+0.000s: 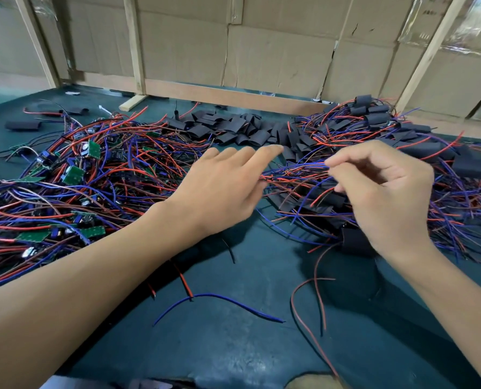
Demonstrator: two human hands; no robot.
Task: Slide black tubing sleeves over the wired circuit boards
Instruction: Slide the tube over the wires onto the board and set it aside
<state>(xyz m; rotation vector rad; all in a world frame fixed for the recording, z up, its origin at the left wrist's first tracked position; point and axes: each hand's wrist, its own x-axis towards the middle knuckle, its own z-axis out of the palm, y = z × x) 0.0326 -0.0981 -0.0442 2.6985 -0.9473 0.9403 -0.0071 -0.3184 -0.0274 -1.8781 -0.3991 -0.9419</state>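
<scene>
A heap of bare green circuit boards (74,175) with red, blue and brown wires covers the left of the table. Loose black tubing sleeves (233,130) lie in a pile at the back middle. Boards with sleeves on them (374,116) are heaped at the right. My left hand (225,189) reaches forward with straight fingers toward the sleeve pile, and holds nothing that I can see. My right hand (382,192) has curled fingers and pinches a bundle of wires (298,175) over the right heap.
The dark green table top (233,332) carries a few stray wires (219,300) near the front. Cardboard sheets (275,57) and wooden battens (134,46) wall off the back edge. Single sleeves (23,125) lie at the far left.
</scene>
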